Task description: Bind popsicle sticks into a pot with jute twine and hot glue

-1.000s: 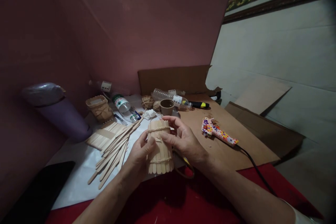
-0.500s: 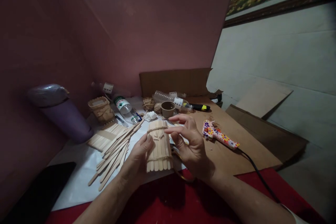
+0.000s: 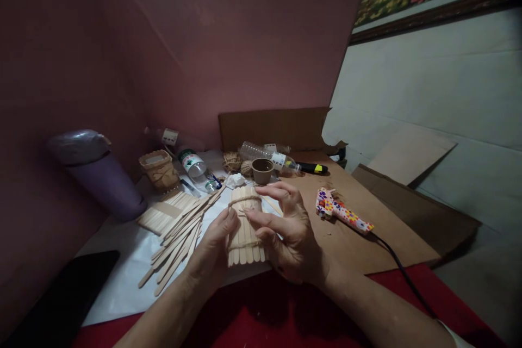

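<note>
A small holder of upright craft sticks (image 3: 242, 239), banded with twine near top and bottom, is held tilted above the table. My left hand (image 3: 212, 239) is closed around its left side, thumb on the front and the other fingers hidden behind. My right hand (image 3: 296, 234) lies against the front and right side with its fingers apart. One fingertip rests on the small bow-like decoration (image 3: 243, 211) under the upper twine, partly covering it; another finger reaches the top right edge.
Loose craft sticks (image 3: 179, 250) and a bundle (image 3: 163, 215) lie left. Behind stand a decorated stick basket (image 3: 160, 171), plastic bottles (image 3: 193, 166), twine balls (image 3: 232, 161) and a brown cup (image 3: 263, 172). A flowered glue gun (image 3: 342, 212) with a cord rests on cardboard (image 3: 379, 253) at right.
My right hand has come down and left onto the holder, its fingertip now on the bow-like decoration. My left hand keeps its hold. The view has shifted slightly.
</note>
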Demonstrator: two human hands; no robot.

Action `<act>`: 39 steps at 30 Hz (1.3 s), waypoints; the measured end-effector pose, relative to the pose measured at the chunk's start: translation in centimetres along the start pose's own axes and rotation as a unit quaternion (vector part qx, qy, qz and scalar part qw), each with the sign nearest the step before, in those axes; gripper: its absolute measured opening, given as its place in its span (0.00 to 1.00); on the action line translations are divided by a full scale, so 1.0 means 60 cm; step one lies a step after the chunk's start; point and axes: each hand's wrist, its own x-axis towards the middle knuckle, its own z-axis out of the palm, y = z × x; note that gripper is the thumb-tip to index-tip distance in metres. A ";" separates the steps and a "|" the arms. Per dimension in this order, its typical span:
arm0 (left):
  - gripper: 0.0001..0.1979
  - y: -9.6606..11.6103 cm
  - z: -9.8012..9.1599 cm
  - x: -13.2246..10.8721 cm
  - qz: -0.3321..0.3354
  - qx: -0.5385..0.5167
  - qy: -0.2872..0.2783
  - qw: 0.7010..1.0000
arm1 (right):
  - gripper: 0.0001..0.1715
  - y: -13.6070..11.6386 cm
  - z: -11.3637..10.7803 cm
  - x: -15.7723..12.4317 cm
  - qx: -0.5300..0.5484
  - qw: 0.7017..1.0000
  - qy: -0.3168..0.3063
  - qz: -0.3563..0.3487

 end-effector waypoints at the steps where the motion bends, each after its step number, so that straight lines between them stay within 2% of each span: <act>1: 0.21 0.000 0.000 0.000 0.001 0.001 -0.004 1.000 | 0.16 -0.002 -0.001 0.000 0.015 1.000 0.000 0.006; 7: 0.25 0.007 0.011 -0.007 -0.020 -0.015 -0.067 0.997 | 0.22 -0.014 -0.007 -0.001 0.105 0.992 0.059 0.043; 11: 0.22 0.010 0.019 -0.010 -0.012 -0.007 -0.051 0.999 | 0.22 -0.021 -0.006 0.000 0.134 0.983 0.118 0.048; 15: 0.19 0.006 0.013 -0.006 0.001 -0.005 -0.023 1.000 | 0.18 -0.031 0.000 0.001 0.203 0.960 0.180 0.061; 17: 0.17 0.003 0.007 -0.002 0.024 -0.004 -0.008 1.000 | 0.16 -0.035 0.001 -0.001 0.274 0.942 0.158 0.109; 20: 0.18 0.000 0.000 0.001 0.042 -0.007 0.005 0.999 | 0.19 -0.036 -0.001 -0.007 0.369 0.899 0.102 0.211; 22: 0.22 0.000 0.000 0.000 0.039 -0.007 0.006 0.999 | 0.22 -0.034 -0.003 -0.007 0.383 0.884 0.107 0.246; 24: 0.26 0.002 0.001 -0.001 0.041 -0.002 0.004 0.999 | 0.22 -0.032 -0.004 -0.003 0.362 0.886 0.128 0.259; 26: 0.28 0.003 0.003 -0.001 0.047 0.006 -0.002 0.999 | 0.17 -0.030 -0.004 0.005 0.320 0.900 0.123 0.269; 30: 0.30 0.004 0.005 0.000 0.061 0.022 -0.003 0.998 | 0.05 -0.029 0.003 0.014 0.202 0.944 0.047 0.256; 33: 0.29 0.004 0.006 0.001 0.070 0.037 0.005 0.997 | 0.06 -0.029 0.008 0.014 0.137 0.959 -0.012 0.248; 39: 0.28 0.003 0.005 -0.001 0.086 0.070 -0.008 0.994 | 0.05 -0.032 0.007 0.016 0.093 0.966 -0.033 0.240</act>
